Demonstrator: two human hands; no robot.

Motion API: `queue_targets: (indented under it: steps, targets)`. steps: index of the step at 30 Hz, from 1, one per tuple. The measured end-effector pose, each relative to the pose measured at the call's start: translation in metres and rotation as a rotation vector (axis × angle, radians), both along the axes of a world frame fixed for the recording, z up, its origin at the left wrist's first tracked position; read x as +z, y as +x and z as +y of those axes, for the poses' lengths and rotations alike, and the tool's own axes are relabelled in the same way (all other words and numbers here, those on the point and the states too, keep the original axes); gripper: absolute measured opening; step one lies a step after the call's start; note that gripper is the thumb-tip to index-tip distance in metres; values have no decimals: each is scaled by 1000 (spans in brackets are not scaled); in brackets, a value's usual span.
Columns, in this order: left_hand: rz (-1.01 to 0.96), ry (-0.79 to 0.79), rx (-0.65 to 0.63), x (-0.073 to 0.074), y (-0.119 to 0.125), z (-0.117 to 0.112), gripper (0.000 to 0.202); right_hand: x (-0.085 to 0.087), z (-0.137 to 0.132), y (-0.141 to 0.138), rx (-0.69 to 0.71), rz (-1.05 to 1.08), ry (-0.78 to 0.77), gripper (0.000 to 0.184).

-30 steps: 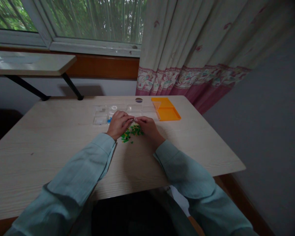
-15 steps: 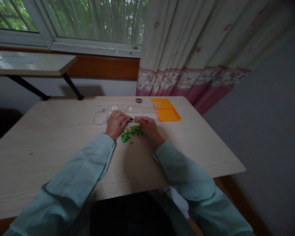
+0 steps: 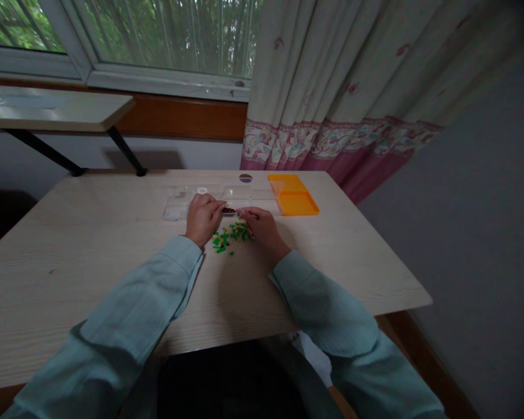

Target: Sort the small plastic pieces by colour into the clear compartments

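Near the far side of the table, my left hand (image 3: 201, 220) is closed in a pinch at the near side of a transparent compartment box (image 3: 177, 208). My right hand (image 3: 264, 228) pinches opposite it, a short gap away. Whatever is between the fingertips of either hand is too small to make out. Dark brown small pieces (image 3: 229, 210) show in the gap between the hands, inside a box section. Just below the hands lies a loose pile of tiny green and yellow building bricks (image 3: 237, 232), partly beside my right fingers.
An orange tray (image 3: 299, 202) lies to the right of the transparent box. A dark round spot (image 3: 245, 178) is at the table's back edge. A raised shelf (image 3: 56, 110) on black legs stands at the back left, and a curtain (image 3: 314, 87) hangs behind.
My left hand has shifted slightly left, away from my right hand. The gap between them is wider and more of the dark pieces show. My right hand stays nearly in place.
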State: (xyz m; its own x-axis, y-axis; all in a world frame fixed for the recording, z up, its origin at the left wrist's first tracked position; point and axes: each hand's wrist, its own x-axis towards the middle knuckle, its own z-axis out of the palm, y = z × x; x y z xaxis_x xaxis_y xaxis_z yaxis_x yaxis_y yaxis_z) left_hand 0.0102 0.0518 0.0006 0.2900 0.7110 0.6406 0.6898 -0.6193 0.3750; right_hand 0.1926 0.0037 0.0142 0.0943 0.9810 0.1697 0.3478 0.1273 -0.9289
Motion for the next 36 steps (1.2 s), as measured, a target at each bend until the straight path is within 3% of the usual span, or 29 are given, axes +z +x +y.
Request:
queue_targets:
  steps: [4, 8, 16, 22, 36]
  targets:
    - [-85, 0, 42, 1, -2, 0, 29, -2, 0, -2, 42, -182, 132, 24]
    - [-135, -5, 60, 3, -4, -1, 30, -4, -1, -14, 204, -452, 238, 18]
    - [-185, 14, 78, 1, -5, -2, 31, 1, -2, -38, 332, -916, 337, 24]
    - [-190, 8, 85, 2, -5, -2, 30, 0, -3, -34, 373, -939, 320, 25]
    - [-182, 22, 23, 2, -5, -2, 31, -7, 2, -26, 257, -876, 321, 20]
